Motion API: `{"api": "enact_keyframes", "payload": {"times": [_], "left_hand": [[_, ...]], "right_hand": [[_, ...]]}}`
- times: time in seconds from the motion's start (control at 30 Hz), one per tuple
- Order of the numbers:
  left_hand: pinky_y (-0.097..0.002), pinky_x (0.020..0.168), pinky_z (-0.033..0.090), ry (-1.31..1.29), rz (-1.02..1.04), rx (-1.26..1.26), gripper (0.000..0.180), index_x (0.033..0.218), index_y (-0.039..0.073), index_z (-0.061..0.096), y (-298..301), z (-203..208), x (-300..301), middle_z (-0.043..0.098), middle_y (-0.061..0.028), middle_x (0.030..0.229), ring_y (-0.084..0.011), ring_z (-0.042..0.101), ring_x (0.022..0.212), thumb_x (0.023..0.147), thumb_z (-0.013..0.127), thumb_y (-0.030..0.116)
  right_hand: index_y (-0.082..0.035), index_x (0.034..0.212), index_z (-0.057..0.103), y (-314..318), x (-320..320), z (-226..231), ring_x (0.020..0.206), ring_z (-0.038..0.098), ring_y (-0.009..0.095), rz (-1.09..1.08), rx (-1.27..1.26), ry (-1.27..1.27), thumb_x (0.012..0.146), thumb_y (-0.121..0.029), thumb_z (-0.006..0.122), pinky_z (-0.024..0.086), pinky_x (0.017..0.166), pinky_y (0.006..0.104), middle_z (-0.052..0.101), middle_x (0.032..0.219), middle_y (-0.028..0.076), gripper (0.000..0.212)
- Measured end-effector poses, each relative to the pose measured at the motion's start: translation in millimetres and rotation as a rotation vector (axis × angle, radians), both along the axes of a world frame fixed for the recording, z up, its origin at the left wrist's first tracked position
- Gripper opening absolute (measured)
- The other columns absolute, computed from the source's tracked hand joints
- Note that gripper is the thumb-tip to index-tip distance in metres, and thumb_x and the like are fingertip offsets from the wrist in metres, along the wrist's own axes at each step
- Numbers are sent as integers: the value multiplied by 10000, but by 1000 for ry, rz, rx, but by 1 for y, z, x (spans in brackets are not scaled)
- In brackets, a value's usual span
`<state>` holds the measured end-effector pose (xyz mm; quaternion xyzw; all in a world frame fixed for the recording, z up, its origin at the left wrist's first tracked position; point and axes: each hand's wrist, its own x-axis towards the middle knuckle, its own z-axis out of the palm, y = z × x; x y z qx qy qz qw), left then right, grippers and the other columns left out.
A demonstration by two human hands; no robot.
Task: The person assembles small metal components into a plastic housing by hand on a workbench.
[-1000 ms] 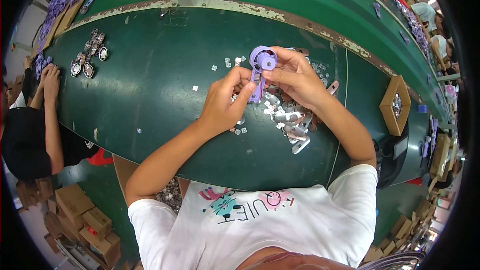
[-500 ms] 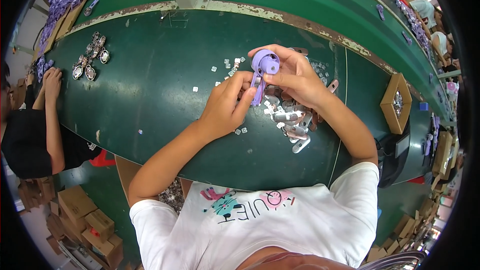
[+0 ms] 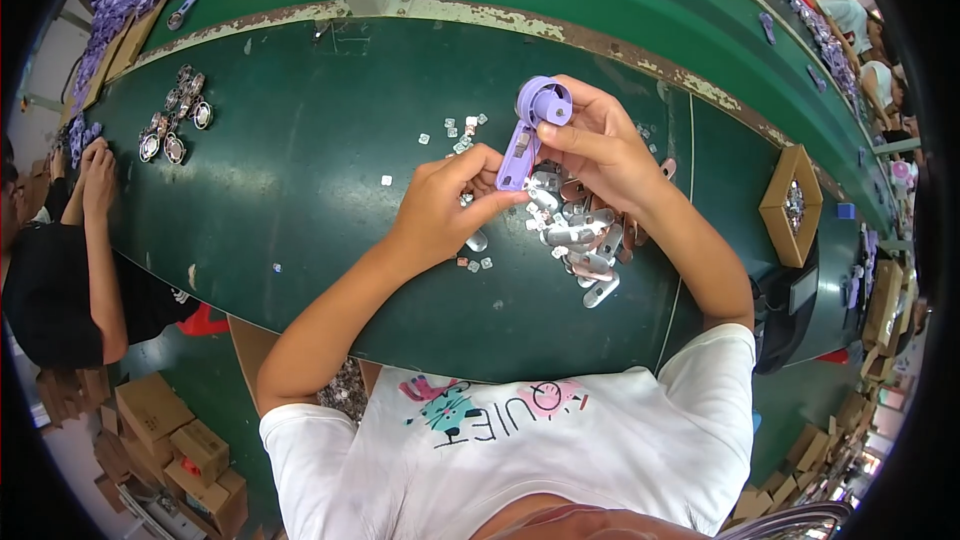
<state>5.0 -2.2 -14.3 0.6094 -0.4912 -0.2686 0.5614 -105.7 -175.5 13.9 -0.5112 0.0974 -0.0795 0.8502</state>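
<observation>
Above the table I hold a purple plastic housing [image 3: 513, 168] with a round ring head and a long hollow handle. My right hand [image 3: 605, 145] grips the ring head, thumb on its front. My left hand [image 3: 440, 202] pinches the lower end of the handle between thumb and fingers. A small metallic bit shows inside the handle's hollow. Beneath my hands lies a pile of silvery oblong plates [image 3: 573, 236] mixed with small clear square pieces [image 3: 486, 263]. One silvery piece [image 3: 478, 241] shows just under my left hand; whether my fingers touch it I cannot tell.
More clear bits [image 3: 424, 139] lie scattered beyond my left hand. A cluster of round metal parts [image 3: 175, 120] sits at the far left, near a co-worker's hands [image 3: 97, 175]. To the right stands a hexagonal cardboard box [image 3: 775, 208] holding small parts. A painted rail [image 3: 480, 16] borders the table's far side.
The purple housing has moved up a little and turned, so the handle's open side now faces me. My left hand has shifted lower on the handle, and a silvery piece now shows beneath it.
</observation>
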Motion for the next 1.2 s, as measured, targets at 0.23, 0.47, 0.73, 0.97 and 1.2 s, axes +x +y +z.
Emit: {"api": "enact_keyframes", "payload": {"times": [0.23,0.47,0.73,0.97,1.2], "left_hand": [[-264,459,389,-82,-19,82,261,746,35,523,4,6,-2,552,-32,554,-96,509,480,806,743,162],[-243,466,381,-44,-28,121,264,756,27,545,1,11,2,533,-14,563,-86,494,487,800,752,183],[-269,531,461,-564,194,13,331,1036,70,627,2,7,5,593,-26,711,-129,564,604,762,760,198],[-294,585,484,-903,-161,-107,255,986,142,654,2,-7,-16,568,-4,800,-164,563,694,750,727,204],[-298,730,409,-888,-253,-139,398,1082,239,640,6,-4,-22,498,-3,1011,-182,485,891,704,742,307]], "right_hand": [[-36,1177,539,1,-2,10,955,564,122,31,-30,31,842,-70,670,484,858,311,567,1022,15,362],[-38,1242,488,-7,2,6,860,595,121,15,-157,139,858,-109,669,490,829,288,606,966,45,430],[-91,1141,604,-150,57,-15,789,582,108,-517,-889,171,781,-214,761,451,699,261,661,891,48,412],[-187,1362,454,-343,74,-74,1269,272,415,-1329,-979,1006,714,-620,681,245,968,603,409,1363,231,812],[-52,1011,663,-104,84,-25,884,619,265,-207,-1431,-153,847,-182,647,463,811,353,659,993,114,210]]}}
